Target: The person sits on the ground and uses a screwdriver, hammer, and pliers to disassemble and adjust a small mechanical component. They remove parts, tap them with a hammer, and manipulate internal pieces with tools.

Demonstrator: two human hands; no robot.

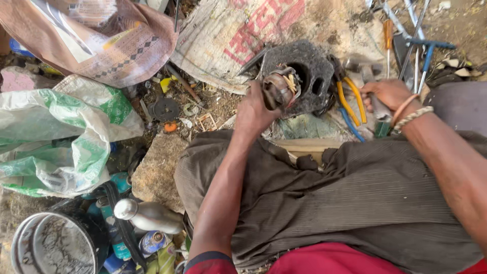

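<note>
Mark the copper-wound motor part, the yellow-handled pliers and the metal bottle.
Copper-wound round motor part [280, 87], head view, on its winding face.
Yellow-handled pliers [351, 97], head view, on a yellow handle.
Silver metal bottle [147, 215], head view, on its body.

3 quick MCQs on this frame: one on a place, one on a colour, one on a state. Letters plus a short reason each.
1. Where do the yellow-handled pliers lie?
A. between the two hands
B. inside the metal bucket
C. on the green and white sack

2. What colour is the shirt hem at the bottom edge?
A. blue
B. red
C. white

3. What is the left hand doing?
A. resting flat on the lap
B. hanging empty in the air
C. gripping a small motor part

Answers:
1 A: the pliers sit right of the dark casting and left of the right hand.
2 B: red cloth shows below the dark lap cloth.
3 C: its fingers close on the motor part, which shows copper windings.
</note>
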